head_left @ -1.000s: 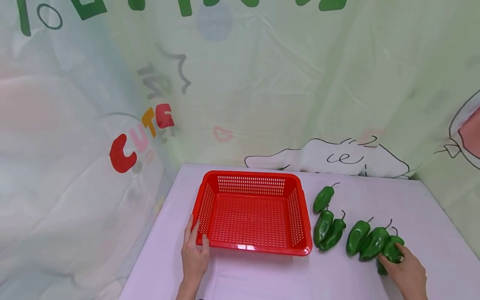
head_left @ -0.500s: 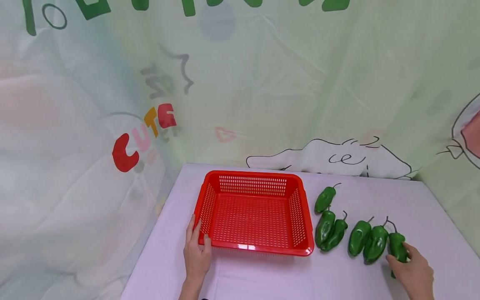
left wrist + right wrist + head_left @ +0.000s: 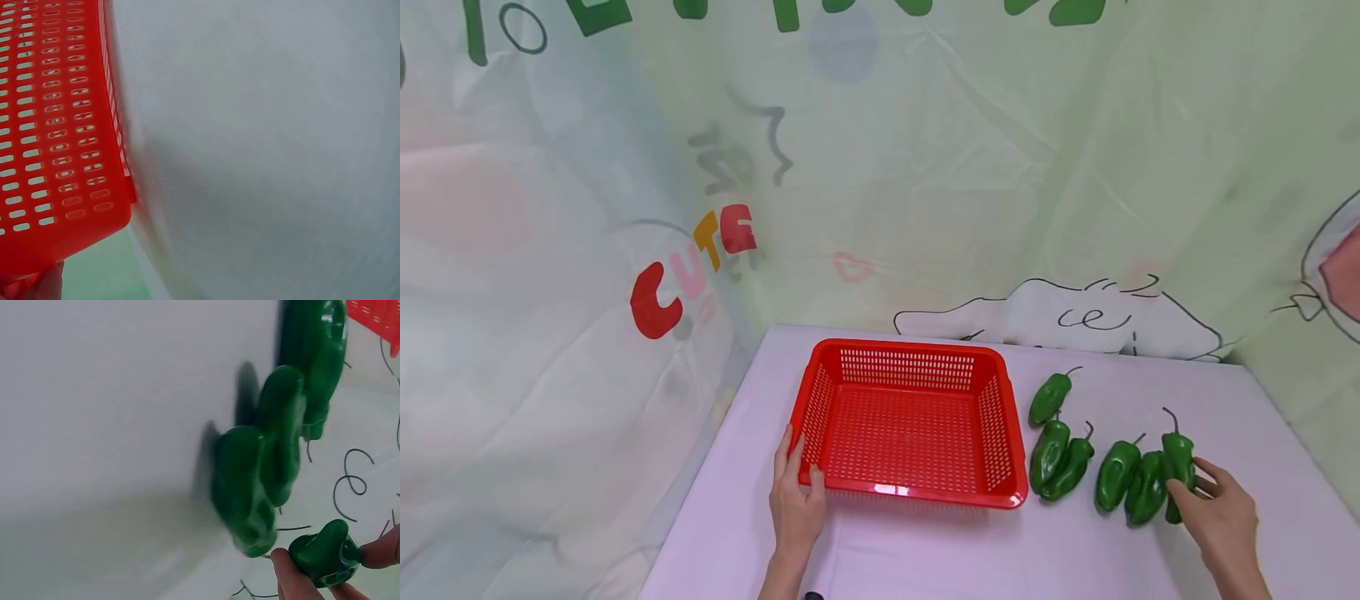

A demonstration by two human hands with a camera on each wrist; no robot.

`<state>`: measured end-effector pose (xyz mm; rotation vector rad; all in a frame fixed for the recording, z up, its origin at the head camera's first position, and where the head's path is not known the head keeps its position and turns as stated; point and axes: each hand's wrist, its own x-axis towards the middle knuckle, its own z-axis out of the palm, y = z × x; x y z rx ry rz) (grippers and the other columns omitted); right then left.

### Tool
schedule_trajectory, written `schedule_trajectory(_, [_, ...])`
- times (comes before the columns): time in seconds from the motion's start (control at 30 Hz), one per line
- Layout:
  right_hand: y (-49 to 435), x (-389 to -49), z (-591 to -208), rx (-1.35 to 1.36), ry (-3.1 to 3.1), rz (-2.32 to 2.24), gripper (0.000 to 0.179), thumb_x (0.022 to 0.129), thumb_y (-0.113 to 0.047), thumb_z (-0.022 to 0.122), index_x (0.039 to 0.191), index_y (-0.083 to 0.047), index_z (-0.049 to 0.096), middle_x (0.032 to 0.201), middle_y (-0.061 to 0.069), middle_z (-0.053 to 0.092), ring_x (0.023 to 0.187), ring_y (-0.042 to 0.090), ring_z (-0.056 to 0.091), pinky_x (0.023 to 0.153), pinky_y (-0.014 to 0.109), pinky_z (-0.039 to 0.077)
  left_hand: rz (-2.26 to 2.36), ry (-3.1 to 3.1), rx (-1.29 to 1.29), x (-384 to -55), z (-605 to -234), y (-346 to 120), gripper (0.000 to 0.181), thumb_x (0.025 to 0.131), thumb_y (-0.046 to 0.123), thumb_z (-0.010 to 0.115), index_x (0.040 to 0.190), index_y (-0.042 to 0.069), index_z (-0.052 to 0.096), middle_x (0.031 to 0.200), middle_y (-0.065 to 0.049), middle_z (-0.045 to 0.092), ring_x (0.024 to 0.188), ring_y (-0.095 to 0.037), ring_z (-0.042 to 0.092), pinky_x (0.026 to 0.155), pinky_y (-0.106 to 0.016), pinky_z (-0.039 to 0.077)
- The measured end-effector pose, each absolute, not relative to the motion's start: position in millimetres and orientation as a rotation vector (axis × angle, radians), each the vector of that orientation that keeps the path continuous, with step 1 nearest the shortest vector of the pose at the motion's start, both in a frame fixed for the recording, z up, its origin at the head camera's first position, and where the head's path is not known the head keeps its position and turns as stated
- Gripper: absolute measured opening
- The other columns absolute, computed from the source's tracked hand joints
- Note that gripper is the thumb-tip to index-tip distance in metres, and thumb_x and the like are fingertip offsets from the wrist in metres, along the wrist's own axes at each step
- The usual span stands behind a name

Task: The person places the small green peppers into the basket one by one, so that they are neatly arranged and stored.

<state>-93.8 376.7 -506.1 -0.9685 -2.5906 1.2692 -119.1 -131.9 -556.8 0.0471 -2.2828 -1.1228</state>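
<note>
Red basket [image 3: 62,231] hard up the left side, its wall punched with row upon row of short slots! Pale light shows through many of them, while those toward the corner look red. Bottom left, just the fingers of the left hand [image 3: 49,286] get into shot, touching the basket's lower edge. A small red tab [image 3: 130,189] juts out by the rounded corner. Out right, a blurry whitish surface [image 3: 269,125] fills the view, a pale green patch [image 3: 100,269] below the basket.
</note>
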Motion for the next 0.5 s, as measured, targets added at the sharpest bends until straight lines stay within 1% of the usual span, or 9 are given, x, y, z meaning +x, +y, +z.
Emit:
schedule_trajectory(0.13, [366, -102, -498, -0.910, -2.579, 1.342, 0.068, 0.094, -0.012, 0.054, 0.152, 0.006, 0.024, 0.138, 0.044, 0.039, 0.123, 0.056, 0.044, 0.055, 0.024, 0.054, -1.123, -2.275, 0.051, -119, -557, -133, 0.054, 0.084, 0.001, 0.059, 0.137, -0.004, 0.054, 0.152, -0.011, 0.042, 0.131, -0.032, 0.048, 0.088, -0.049, 0.053])
schedule_trajectory(0.17, [363, -104, -495, -0.896, -2.584, 1.359, 0.068, 0.094, -0.012, 0.054, 0.153, 0.005, 0.023, 0.139, 0.043, 0.038, 0.124, 0.056, 0.044, 0.057, 0.026, 0.055, -1.127, -2.273, 0.053, -119, -557, -133, 0.054, 0.084, 0.001, 0.059, 0.137, -0.004, 0.054, 0.152, -0.011, 0.042, 0.131, -0.031, 0.049, 0.089, -0.049, 0.053])
schedule_trajectory(0.23, [358, -109, -491, -0.861, -2.599, 1.386, 0.067, 0.095, -0.012, 0.053, 0.153, 0.005, 0.023, 0.140, 0.043, 0.038, 0.123, 0.055, 0.045, 0.057, 0.022, 0.053, -1.128, -2.274, 0.056, -119, -557, -132, 0.054, 0.084, 0.001, 0.059, 0.137, -0.004, 0.054, 0.152, -0.010, 0.042, 0.131, -0.031, 0.049, 0.088, -0.048, 0.053])
schedule_trajectory(0.27, [355, -112, -488, -0.843, -2.612, 1.397, 0.066, 0.095, -0.012, 0.051, 0.153, 0.004, 0.023, 0.140, 0.042, 0.038, 0.122, 0.053, 0.046, 0.057, 0.020, 0.051, -1.130, -2.275, 0.057, -119, -557, -132, 0.054, 0.084, 0.001, 0.059, 0.137, -0.004, 0.054, 0.152, -0.010, 0.041, 0.131, -0.032, 0.049, 0.089, -0.049, 0.053])
schedule_trajectory(0.37, [346, -119, -480, -0.779, -2.631, 1.461, 0.065, 0.097, -0.012, 0.048, 0.154, 0.002, 0.022, 0.142, 0.041, 0.037, 0.116, 0.047, 0.052, 0.059, 0.018, 0.049, -1.139, -2.271, 0.062, -119, -555, -131, 0.053, 0.084, 0.001, 0.059, 0.137, -0.004, 0.055, 0.152, -0.011, 0.042, 0.130, -0.032, 0.049, 0.088, -0.049, 0.053])
schedule_trajectory(0.4, [343, -121, -477, -0.756, -2.632, 1.487, 0.064, 0.097, -0.011, 0.047, 0.155, 0.002, 0.021, 0.143, 0.041, 0.036, 0.115, 0.044, 0.052, 0.059, 0.016, 0.048, -1.139, -2.270, 0.063, -119, -555, -131, 0.053, 0.084, 0.001, 0.059, 0.137, -0.004, 0.055, 0.152, -0.011, 0.042, 0.130, -0.033, 0.050, 0.087, -0.049, 0.053])
schedule_trajectory(0.5, [332, -126, -471, -0.693, -2.627, 1.560, 0.063, 0.099, -0.010, 0.043, 0.156, 0.000, 0.018, 0.145, 0.041, 0.034, 0.116, 0.040, 0.051, 0.062, 0.017, 0.048, -1.145, -2.269, 0.066, -119, -555, -130, 0.053, 0.084, 0.001, 0.060, 0.137, -0.004, 0.055, 0.152, -0.011, 0.042, 0.129, -0.032, 0.051, 0.086, -0.047, 0.054])
